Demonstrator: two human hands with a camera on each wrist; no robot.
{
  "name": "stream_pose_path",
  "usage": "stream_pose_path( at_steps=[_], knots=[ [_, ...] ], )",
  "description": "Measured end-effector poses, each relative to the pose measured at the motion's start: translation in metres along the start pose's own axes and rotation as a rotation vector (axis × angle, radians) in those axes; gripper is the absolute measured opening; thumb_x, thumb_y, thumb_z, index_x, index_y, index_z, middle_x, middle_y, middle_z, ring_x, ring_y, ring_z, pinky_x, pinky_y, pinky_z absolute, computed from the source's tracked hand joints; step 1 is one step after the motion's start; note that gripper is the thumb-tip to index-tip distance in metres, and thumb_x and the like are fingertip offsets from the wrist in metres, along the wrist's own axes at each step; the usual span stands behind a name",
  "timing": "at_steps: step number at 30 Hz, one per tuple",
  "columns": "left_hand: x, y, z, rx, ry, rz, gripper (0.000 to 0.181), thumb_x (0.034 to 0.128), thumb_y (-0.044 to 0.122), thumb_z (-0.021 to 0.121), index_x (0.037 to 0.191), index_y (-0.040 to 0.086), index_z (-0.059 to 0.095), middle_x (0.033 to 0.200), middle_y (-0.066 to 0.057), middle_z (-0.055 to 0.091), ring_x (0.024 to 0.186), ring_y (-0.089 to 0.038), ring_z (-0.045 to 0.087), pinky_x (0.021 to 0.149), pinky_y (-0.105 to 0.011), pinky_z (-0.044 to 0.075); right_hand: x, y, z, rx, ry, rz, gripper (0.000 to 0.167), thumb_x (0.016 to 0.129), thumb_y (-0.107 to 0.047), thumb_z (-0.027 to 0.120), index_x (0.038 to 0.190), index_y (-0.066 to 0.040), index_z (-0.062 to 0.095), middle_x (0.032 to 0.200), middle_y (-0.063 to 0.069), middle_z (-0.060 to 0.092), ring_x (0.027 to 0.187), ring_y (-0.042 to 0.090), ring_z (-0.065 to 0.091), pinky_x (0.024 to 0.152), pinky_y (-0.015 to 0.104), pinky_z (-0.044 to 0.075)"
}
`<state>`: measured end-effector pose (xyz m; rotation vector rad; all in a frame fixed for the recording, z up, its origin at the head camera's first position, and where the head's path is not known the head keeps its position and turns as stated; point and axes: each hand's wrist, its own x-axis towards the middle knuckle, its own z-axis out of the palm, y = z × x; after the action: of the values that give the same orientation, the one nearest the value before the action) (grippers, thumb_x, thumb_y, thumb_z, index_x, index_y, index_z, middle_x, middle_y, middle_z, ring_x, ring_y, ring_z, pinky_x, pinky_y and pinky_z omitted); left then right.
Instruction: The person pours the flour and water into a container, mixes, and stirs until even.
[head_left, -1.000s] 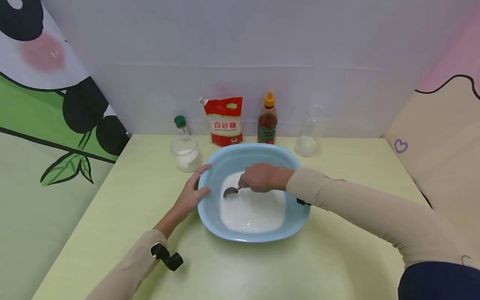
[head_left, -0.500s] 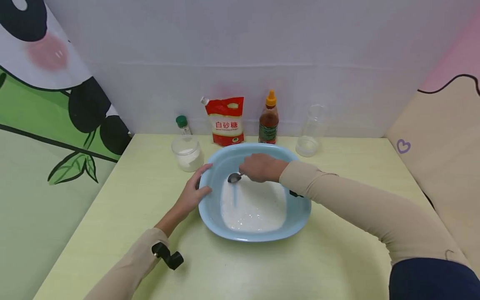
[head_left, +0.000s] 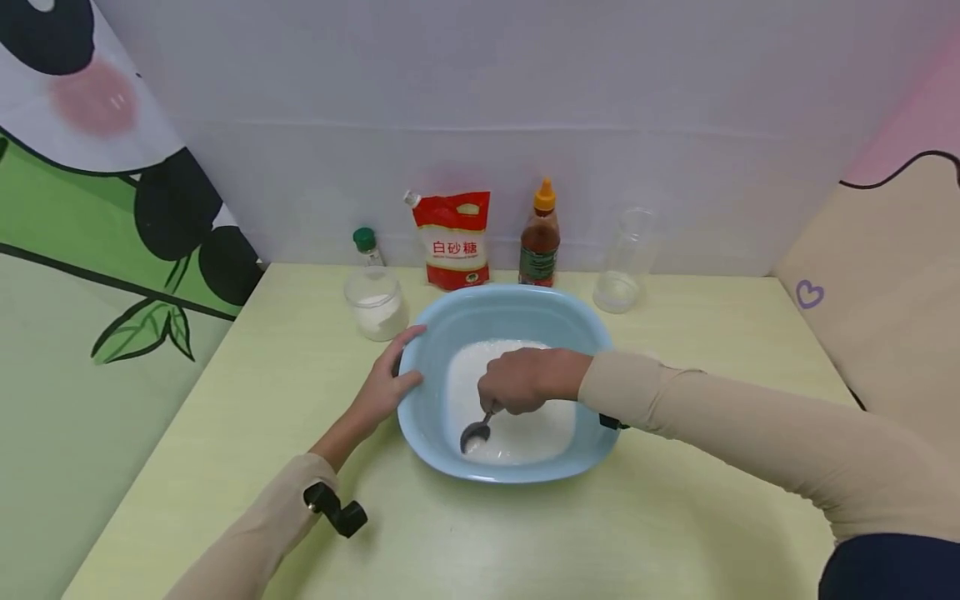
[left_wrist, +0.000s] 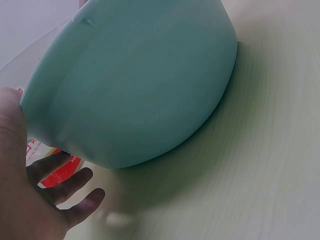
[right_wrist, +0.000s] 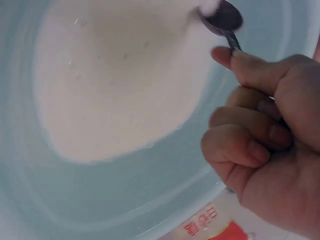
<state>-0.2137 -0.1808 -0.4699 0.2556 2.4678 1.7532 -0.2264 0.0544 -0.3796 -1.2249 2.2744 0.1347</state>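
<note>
A light blue plastic basin point(head_left: 510, 302) stands on the table with a white liquid point(head_left: 525, 435) in its bottom. My left hand point(head_left: 381, 385) holds the basin's left rim, thumb over the edge and fingers along the outside; in the left wrist view three fingertips point(left_wrist: 86, 202) show below the rim. Over the liquid, my right hand point(head_left: 521, 380) grips the handle of a metal spoon point(head_left: 476, 433). The bowl of the spoon is at the liquid near the front left of the basin. In the right wrist view, thumb and forefinger pinch the handle, and the other fingers are curled.
Behind the basin stand a red-and-white sugar pouch point(head_left: 454, 242), a sauce bottle point(head_left: 539, 237) with an orange cap, and a clear tall glass point(head_left: 624, 262). At the back left are a jar of white powder point(head_left: 377, 308) and a green-capped shaker point(head_left: 366, 242).
My right hand and the spoon first went toward the back of the basin, then came forward to its front left. The left hand stays on the rim.
</note>
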Motion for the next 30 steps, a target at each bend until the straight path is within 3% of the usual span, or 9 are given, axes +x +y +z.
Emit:
stream_pose_path(
  at_steps=[5,7,10,16,18,21,26,28,30],
  knots=[
    [-0.002,-0.002,0.000,-0.010,0.000,-0.015,0.072,0.0858,-0.005,0.053,0.153,0.013,0.035,0.162,-0.020,0.026,0.134,-0.044,0.043,0.099,-0.053,0.048,0.023,0.022,-0.005,-0.075,0.201,0.026,0.029,0.097,-0.014,0.063,0.125,-0.016,0.071,0.119,0.002,0.073,0.100,0.019,0.066,0.094,0.032,0.053],
    [-0.001,-0.002,0.002,-0.016,-0.003,-0.023,0.072,0.0858,-0.005,0.053,0.153,0.014,0.035,0.162,-0.020,0.026,0.135,-0.044,0.042,0.100,-0.055,0.047,0.027,0.029,-0.007,-0.100,0.242,0.061,0.029,0.096,-0.015,0.064,0.124,-0.015,0.071,0.118,0.003,0.073,0.099,0.021,0.065,0.096,0.034,0.052],
    [-0.001,-0.002,0.003,-0.020,-0.010,-0.023,0.072,0.0857,-0.004,0.053,0.153,0.013,0.035,0.162,-0.020,0.026,0.135,-0.044,0.042,0.101,-0.056,0.047,0.023,0.029,-0.008,-0.099,0.222,0.086,0.030,0.095,-0.016,0.066,0.124,-0.017,0.071,0.119,0.001,0.073,0.098,0.020,0.064,0.094,0.033,0.053],
    [0.000,-0.001,0.000,-0.003,-0.008,0.003,0.072,0.0855,-0.005,0.053,0.153,0.013,0.036,0.163,-0.016,0.025,0.135,-0.042,0.042,0.100,-0.053,0.048,0.001,0.012,-0.002,0.043,0.015,-0.009,0.029,0.097,-0.012,0.062,0.123,-0.018,0.073,0.118,-0.002,0.073,0.096,0.014,0.064,0.086,0.027,0.053],
    [0.000,-0.001,-0.001,-0.002,-0.005,0.008,0.072,0.0855,-0.005,0.053,0.153,0.012,0.036,0.162,-0.017,0.026,0.133,-0.042,0.043,0.099,-0.052,0.048,-0.002,0.009,-0.001,0.061,-0.012,-0.023,0.027,0.098,-0.010,0.060,0.120,-0.017,0.074,0.116,-0.002,0.073,0.093,0.013,0.063,0.084,0.026,0.053],
    [0.000,-0.001,-0.002,-0.001,-0.001,0.009,0.071,0.0858,-0.005,0.053,0.153,0.012,0.036,0.162,-0.018,0.026,0.132,-0.042,0.044,0.099,-0.052,0.048,0.000,0.014,-0.003,0.018,0.042,0.002,0.027,0.098,-0.010,0.060,0.121,-0.016,0.073,0.116,-0.001,0.073,0.098,0.014,0.064,0.088,0.028,0.053],
    [0.000,-0.004,-0.001,-0.011,-0.004,-0.008,0.071,0.0869,-0.003,0.053,0.154,0.014,0.035,0.161,-0.019,0.028,0.130,-0.044,0.045,0.099,-0.056,0.049,0.010,0.035,-0.009,-0.041,0.184,0.111,0.028,0.096,-0.010,0.063,0.122,-0.013,0.072,0.117,0.004,0.073,0.099,0.020,0.065,0.091,0.034,0.055],
    [0.001,-0.004,-0.001,-0.012,-0.005,-0.006,0.071,0.0866,-0.003,0.054,0.153,0.014,0.036,0.162,-0.018,0.028,0.132,-0.044,0.045,0.100,-0.056,0.048,0.011,0.039,-0.009,-0.002,0.177,0.116,0.028,0.096,-0.010,0.063,0.123,-0.013,0.072,0.118,0.004,0.073,0.096,0.019,0.065,0.089,0.032,0.055],
    [0.001,-0.004,-0.002,-0.011,-0.003,0.004,0.071,0.0862,-0.003,0.054,0.153,0.014,0.036,0.162,-0.018,0.027,0.132,-0.044,0.045,0.100,-0.056,0.048,0.009,0.035,-0.007,0.056,0.119,0.086,0.028,0.097,-0.009,0.061,0.123,-0.014,0.072,0.118,0.003,0.073,0.093,0.017,0.063,0.086,0.030,0.055]
  ],
)
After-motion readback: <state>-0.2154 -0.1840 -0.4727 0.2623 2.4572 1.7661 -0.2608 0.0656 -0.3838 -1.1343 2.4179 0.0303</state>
